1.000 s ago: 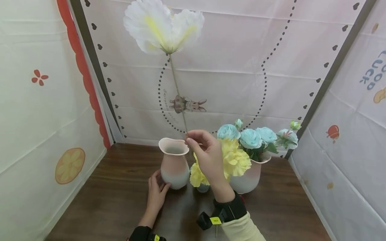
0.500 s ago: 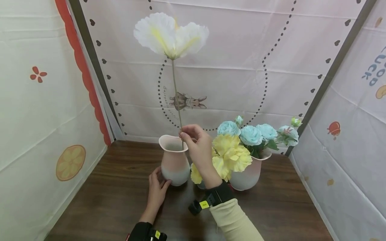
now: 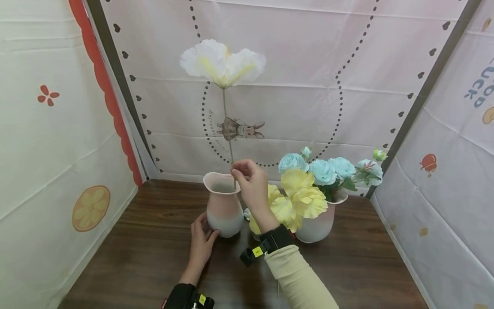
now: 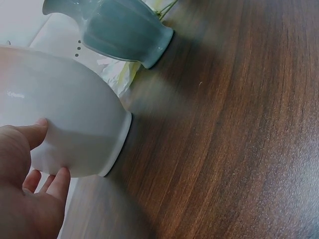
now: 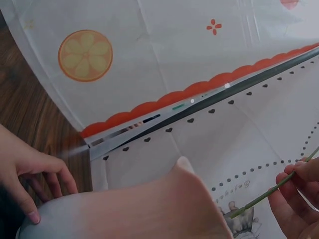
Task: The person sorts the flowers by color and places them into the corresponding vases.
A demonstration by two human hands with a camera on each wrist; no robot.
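A white artificial flower (image 3: 224,64) with yellow streaks stands upright on a long thin stem. My right hand (image 3: 251,184) pinches the stem (image 5: 259,200) low down, between thumb and fingertips. The stem's lower end passes into the wavy mouth of a pink-and-white vase (image 3: 224,214). Around the lower left side of this vase, my left hand (image 3: 201,242) holds with thumb and fingers. In the left wrist view, the fingertips (image 4: 61,181) press on the white lower part, near the base, which stands on the table.
Yellow flowers (image 3: 295,201) rise just right of my right hand, from a blue-green vase (image 4: 124,32) mostly hidden in the head view. Behind them, another pink-and-white vase (image 3: 316,225) bears light blue flowers (image 3: 322,171). Printed cloth walls (image 3: 96,128) enclose the wooden table (image 3: 154,240) on three sides.
My right hand has moved left and lowered the white flower, bringing the stem's end from beside the vase into its mouth. My left hand has stayed on the vase.
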